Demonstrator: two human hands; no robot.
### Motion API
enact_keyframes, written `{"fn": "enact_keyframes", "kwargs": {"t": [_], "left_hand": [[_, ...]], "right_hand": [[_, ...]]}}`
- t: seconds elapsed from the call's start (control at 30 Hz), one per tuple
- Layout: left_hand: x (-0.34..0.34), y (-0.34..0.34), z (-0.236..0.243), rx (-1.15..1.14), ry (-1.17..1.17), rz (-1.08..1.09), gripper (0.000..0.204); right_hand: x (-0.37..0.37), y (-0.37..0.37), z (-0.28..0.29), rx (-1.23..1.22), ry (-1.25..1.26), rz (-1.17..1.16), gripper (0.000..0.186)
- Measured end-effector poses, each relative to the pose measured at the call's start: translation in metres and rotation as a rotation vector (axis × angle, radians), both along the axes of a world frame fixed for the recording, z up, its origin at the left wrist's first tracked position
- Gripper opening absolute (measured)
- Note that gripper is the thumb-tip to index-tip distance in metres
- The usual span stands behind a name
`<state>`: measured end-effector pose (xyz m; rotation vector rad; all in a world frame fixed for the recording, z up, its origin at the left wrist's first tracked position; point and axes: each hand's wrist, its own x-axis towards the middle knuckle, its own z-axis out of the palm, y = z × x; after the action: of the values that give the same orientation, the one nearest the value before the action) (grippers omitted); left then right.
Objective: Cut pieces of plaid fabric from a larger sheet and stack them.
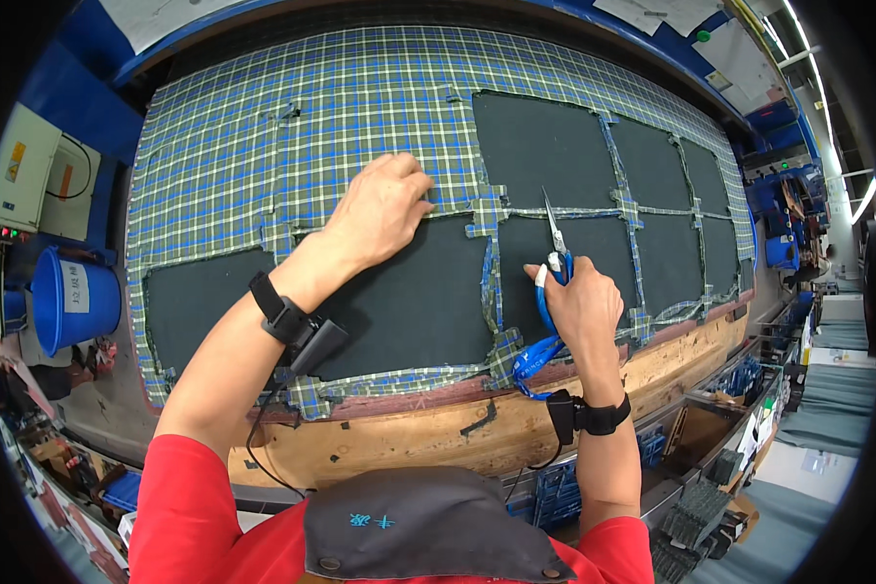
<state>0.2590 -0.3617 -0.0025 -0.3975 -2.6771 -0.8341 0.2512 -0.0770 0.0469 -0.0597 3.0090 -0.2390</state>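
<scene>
My left hand (380, 209) rests on plaid fabric (370, 107) of green, blue and white, its curled fingers pinching at the edge above a dark rectangular opening (399, 302). My right hand (579, 302) grips blue-handled scissors (555, 238), blades pointing away from me over the dark openings (545, 141) on the right. The blade tips are slightly apart. A blue lanyard (535, 365) hangs from the scissors. Narrow, ragged plaid strips (633, 263) run between the dark rectangles. A black strap with a small device is on each of my wrists.
The layered fabric lies on a long worktable with a wooden front edge (472, 443). A blue bucket (54, 311) and an electrical box (24, 170) stand at the left. Blue machine rails (642, 19) run behind. Shelves, trays and cartons line the right and near side.
</scene>
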Motion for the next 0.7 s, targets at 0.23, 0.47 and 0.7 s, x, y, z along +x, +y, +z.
{"fn": "enact_keyframes", "kwargs": {"t": [0.23, 0.47, 0.7], "left_hand": [[-0.009, 0.008, -0.006, -0.092, -0.001, -0.039, 0.023], [-0.005, 0.023, 0.008, -0.343, -0.015, -0.039, 0.023], [-0.008, 0.033, 0.009, -0.419, -0.036, -0.043, 0.028]], "right_hand": [[-0.006, 0.008, -0.015, 0.053, 0.063, 0.196, 0.048], [-0.012, -0.025, 0.014, 0.004, 0.161, 0.382, 0.024], [-0.046, -0.057, -0.042, -0.431, 0.284, 0.598, 0.015]]}}
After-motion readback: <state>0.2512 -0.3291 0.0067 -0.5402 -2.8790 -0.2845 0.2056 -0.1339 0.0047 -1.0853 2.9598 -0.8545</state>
